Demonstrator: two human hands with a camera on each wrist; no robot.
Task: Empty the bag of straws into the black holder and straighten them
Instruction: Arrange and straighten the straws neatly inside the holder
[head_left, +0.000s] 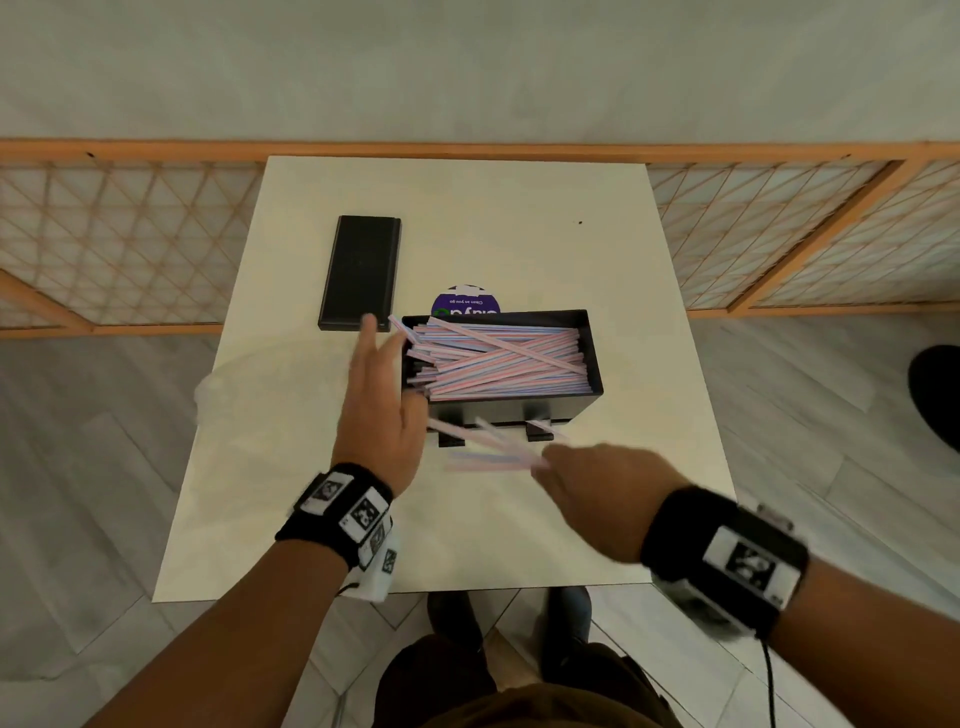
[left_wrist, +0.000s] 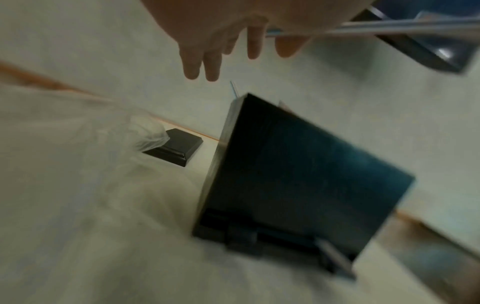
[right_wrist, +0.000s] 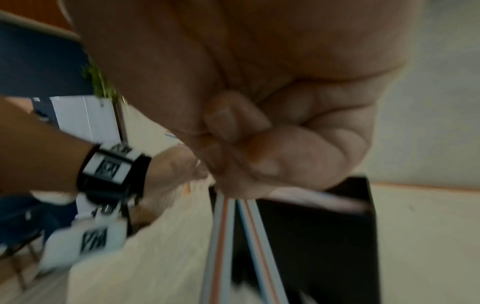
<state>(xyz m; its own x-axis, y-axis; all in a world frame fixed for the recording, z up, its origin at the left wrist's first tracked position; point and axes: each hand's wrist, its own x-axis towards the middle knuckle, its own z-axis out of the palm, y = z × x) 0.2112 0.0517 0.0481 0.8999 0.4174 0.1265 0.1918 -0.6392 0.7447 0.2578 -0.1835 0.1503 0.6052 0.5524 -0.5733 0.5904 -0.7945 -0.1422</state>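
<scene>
Overhead, the black holder (head_left: 501, 364) sits full of crisscrossed pink-and-blue straws (head_left: 498, 358) just beyond the right hand (head_left: 597, 499); only the right wrist view shows its grip pinching a few loose straws (right_wrist: 228, 236). The left hand (head_left: 382, 410), fingers straight, touches the holder's side on the tabletop (head_left: 519, 545).

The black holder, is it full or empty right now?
Nearly full: black holder is piled with striped straws, several crossed, not yet straight.

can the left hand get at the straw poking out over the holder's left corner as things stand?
Probably yes. The left hand is open, holds nothing, and sits right beside the holder at that end; nothing lies between its fingers and the straw. The right hand is busy pinching other straws.
</scene>
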